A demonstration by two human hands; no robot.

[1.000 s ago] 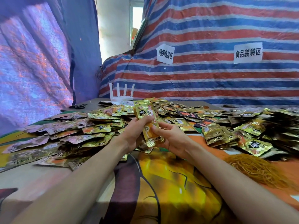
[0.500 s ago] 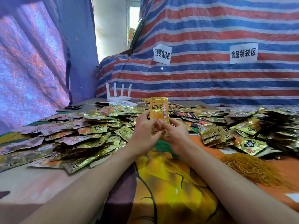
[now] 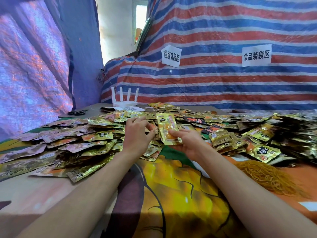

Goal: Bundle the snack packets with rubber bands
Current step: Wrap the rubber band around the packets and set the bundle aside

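while the right hand (image 3: 188, 141) pinches a gold snack packet (image 3: 167, 127) by its lower end, tilted up over the counter (image 3: 34, 194), the left hand (image 3: 137, 134) hovers just beside it, apart, fingers bent over the heap of packets (image 3: 77, 143); whether it grips one i cannot tell. rubber bands (image 3: 267, 177) lie by the right forearm.

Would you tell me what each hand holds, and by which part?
The right hand grips a gold packet by its lower end; whether the left hand holds anything cannot be told.
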